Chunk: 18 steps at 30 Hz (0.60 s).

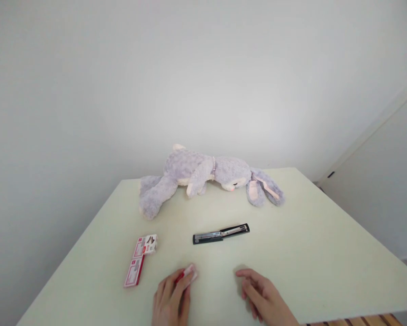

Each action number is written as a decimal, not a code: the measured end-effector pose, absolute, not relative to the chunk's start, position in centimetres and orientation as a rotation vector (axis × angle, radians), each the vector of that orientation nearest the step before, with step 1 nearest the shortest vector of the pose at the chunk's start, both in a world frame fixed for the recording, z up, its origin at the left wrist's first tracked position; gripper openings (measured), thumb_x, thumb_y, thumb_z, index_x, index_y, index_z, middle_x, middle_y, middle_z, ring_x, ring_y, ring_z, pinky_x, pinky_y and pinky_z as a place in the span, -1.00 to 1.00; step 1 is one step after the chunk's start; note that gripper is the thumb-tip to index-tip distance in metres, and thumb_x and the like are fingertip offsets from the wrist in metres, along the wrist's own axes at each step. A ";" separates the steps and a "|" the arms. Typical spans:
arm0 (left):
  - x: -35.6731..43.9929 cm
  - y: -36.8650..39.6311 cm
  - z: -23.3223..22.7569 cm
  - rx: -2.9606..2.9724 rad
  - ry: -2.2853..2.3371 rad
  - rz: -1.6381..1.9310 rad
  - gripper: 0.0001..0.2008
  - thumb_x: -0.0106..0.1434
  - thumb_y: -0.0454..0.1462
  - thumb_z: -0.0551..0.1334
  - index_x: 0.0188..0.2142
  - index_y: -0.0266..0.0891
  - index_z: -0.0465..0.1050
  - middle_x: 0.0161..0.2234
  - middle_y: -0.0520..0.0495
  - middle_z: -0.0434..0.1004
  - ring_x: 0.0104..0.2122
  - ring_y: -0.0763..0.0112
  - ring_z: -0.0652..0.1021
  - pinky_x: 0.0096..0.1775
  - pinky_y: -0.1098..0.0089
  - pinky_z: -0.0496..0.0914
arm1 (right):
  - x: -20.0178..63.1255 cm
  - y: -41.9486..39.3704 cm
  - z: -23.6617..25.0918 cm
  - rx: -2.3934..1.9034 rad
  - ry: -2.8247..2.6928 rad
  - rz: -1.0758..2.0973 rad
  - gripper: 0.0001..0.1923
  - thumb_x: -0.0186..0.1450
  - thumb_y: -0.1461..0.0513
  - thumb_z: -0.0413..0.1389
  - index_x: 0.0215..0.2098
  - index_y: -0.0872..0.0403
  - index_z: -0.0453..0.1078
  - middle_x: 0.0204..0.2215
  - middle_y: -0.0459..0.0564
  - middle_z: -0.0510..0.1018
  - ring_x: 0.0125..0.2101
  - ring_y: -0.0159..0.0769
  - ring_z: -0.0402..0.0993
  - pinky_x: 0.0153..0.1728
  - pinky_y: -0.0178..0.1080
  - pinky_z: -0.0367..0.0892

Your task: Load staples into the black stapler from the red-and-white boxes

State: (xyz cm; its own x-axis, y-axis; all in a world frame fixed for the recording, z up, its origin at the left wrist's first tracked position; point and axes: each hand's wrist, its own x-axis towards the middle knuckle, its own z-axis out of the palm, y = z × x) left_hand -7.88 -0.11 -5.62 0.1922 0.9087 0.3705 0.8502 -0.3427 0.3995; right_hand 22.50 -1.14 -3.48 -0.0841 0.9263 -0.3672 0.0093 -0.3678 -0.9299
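Observation:
My left hand (171, 299) is closed around a small red-and-white staple box (189, 272) near the front of the table; its far end shows past the fingertips. To the right, my right hand (263, 296) rests at the table with nothing in it, index finger stretched out and the other fingers loosely bent. Beyond and between the two hands lies a black stapler (221, 234), unfolded flat with its metal inside facing up. Several more red-and-white boxes (134, 270) are grouped left of my left hand, the far ones side by side.
A lilac plush rabbit (196, 167) with a bead necklace lies on its side along the back of the pale table (312, 253). Behind it rises a plain wall (203, 81). Wooden slats (356, 322) show below the table's front right edge.

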 end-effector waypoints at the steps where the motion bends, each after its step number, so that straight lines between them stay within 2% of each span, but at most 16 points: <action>1: -6.5 0.4 -5.1 2.343 1.615 0.816 -0.61 0.38 -0.23 0.24 0.17 0.12 0.48 0.05 -0.06 0.58 0.00 0.17 0.54 -0.02 0.17 0.49 | 21.5 -0.7 -3.2 -1.417 -1.142 1.593 -0.39 0.32 -0.23 0.09 0.02 0.06 0.42 -0.46 -0.16 0.48 -0.73 -0.53 0.18 -0.72 -0.41 0.06; 4: -2.6 1.9 -3.1 2.248 1.448 0.725 -0.58 0.36 -0.22 0.29 0.19 0.09 0.45 0.03 -0.04 0.61 0.01 0.18 0.53 0.03 0.18 0.47 | 19.3 1.4 -2.8 -1.400 -1.307 1.558 -0.44 0.37 -0.21 0.05 -0.09 0.09 0.46 -0.54 -0.20 0.42 -0.70 -0.51 0.15 -0.68 -0.40 0.06; 7: -0.8 3.4 -2.1 2.169 1.394 0.702 -0.50 0.28 -0.25 0.36 0.20 0.08 0.43 0.05 -0.04 0.59 0.04 0.15 0.51 0.07 0.13 0.43 | 19.2 3.3 -2.9 -1.491 -1.405 1.398 -0.47 0.35 -0.18 0.08 -0.31 0.11 0.48 -0.57 -0.14 0.44 -0.59 -0.41 0.27 -0.56 -0.36 0.14; 9: -0.7 4.0 -2.1 2.153 1.361 0.697 -0.49 0.26 -0.26 0.38 0.19 0.07 0.44 0.06 -0.05 0.59 0.05 0.13 0.51 0.08 0.11 0.42 | 20.3 4.1 -3.1 -1.554 -1.427 1.326 -0.50 0.33 -0.16 0.11 -0.38 0.10 0.47 -0.55 -0.10 0.49 -0.54 -0.36 0.33 -0.51 -0.34 0.17; 14: -1.5 4.4 -2.6 2.135 1.378 0.731 -0.55 0.30 -0.26 0.34 0.17 0.04 0.44 0.04 -0.04 0.59 0.05 0.14 0.50 0.07 0.12 0.40 | 23.9 4.5 -2.2 -1.665 -1.454 1.224 -0.63 0.32 -0.06 0.15 -0.39 0.07 0.46 -0.58 -0.12 0.49 -0.54 -0.32 0.34 -0.50 -0.33 0.15; 18: -1.4 4.1 -2.6 2.126 1.407 0.747 -0.45 0.27 -0.29 0.33 0.24 0.03 0.37 0.01 -0.02 0.61 0.04 0.16 0.50 0.07 0.14 0.39 | 24.4 4.9 0.2 -1.857 -1.701 0.880 -0.80 0.32 0.07 0.18 -0.22 0.01 0.50 -0.62 -0.20 0.44 -0.57 -0.33 0.34 -0.50 -0.33 0.08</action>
State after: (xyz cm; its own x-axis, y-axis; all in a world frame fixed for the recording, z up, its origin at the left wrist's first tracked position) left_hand -1.42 4.10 -2.64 0.3222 0.9300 0.1772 0.6676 -0.3559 0.6539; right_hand 24.42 4.89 0.19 0.0260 0.9894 -0.1429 0.6880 -0.1214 -0.7155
